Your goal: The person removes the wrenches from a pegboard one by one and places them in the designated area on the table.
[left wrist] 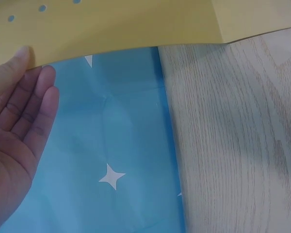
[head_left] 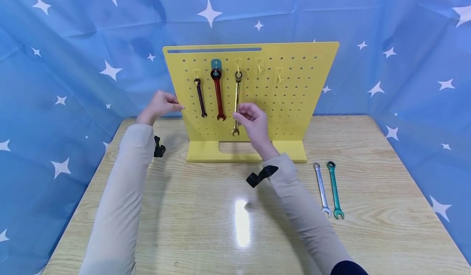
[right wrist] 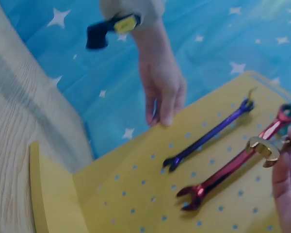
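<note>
A yellow pegboard (head_left: 279,119) stands upright at the back of the table. My left hand (head_left: 162,105) pinches its left edge, thumb on the front face and fingers behind, as the left wrist view shows. In my right hand (head_left: 254,121) the thumb and fingers pinch the shaft of a gold combination wrench (head_left: 237,93), whose ring end is at the third hook. Left of it hang a red wrench (head_left: 218,93) on a teal hook and a smaller purple wrench (head_left: 200,97). The right wrist view shows the gold wrench's open end (right wrist: 264,149) beside my fingers.
Two bare yellow hooks (head_left: 259,67) are on the board right of the gold wrench. On the wooden table (head_left: 206,226) to the right lie a silver wrench (head_left: 321,189) and a green wrench (head_left: 334,189). A blue star-patterned cloth (head_left: 404,42) hangs behind.
</note>
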Demonstrator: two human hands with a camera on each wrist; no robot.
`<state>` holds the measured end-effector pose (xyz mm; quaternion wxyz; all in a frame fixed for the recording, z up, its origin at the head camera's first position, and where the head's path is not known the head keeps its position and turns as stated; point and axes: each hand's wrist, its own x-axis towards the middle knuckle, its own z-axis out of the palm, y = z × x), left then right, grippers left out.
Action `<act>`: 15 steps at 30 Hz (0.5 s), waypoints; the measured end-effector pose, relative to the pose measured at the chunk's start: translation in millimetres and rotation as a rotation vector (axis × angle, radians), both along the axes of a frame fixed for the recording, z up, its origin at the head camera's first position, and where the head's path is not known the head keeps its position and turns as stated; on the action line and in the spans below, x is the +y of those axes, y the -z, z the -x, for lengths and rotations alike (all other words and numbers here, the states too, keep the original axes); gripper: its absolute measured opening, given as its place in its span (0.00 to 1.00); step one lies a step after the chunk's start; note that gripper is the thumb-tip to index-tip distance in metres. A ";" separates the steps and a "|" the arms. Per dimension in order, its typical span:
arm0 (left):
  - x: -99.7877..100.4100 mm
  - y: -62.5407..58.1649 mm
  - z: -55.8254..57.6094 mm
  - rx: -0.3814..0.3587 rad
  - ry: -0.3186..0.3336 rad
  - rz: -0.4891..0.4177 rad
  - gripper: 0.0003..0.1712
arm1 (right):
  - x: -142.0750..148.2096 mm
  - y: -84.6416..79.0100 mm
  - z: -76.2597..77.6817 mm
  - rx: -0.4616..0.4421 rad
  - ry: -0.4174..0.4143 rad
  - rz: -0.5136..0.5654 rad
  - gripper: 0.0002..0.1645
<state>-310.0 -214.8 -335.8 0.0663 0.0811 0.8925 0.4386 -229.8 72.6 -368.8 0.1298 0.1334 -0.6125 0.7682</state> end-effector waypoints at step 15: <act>0.8 -0.4 -0.2 -0.026 -0.014 -0.017 0.11 | 6.0 -53.2 -32.8 -0.229 -0.182 0.216 0.08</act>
